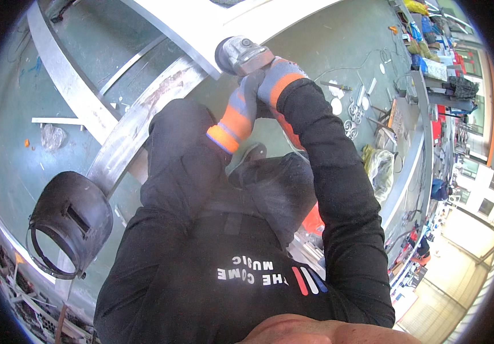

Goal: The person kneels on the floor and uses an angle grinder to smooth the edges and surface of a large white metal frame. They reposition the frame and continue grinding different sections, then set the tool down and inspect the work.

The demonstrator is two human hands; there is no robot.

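Both my hands wear grey-blue and orange work gloves and are closed round an angle grinder (245,56) with a grey metal head. My left hand (242,109) grips it from the near left side. My right hand (281,80) wraps the body just behind the head and hides most of it. The grinder's dark disc is beside the end of a pale metal beam (192,41); whether they touch, I cannot tell. Below my left forearm, a broad metal bar (138,117) with a brushed, stained surface runs down to the left.
A black welding mask (77,215) rests at the left by the bar's lower end. A curved metal beam (69,74) crosses the upper left. On the green floor at right lie scroll-shaped metal pieces (353,117) and a clear plastic bag (380,172). A cluttered bench (422,126) stands beyond.
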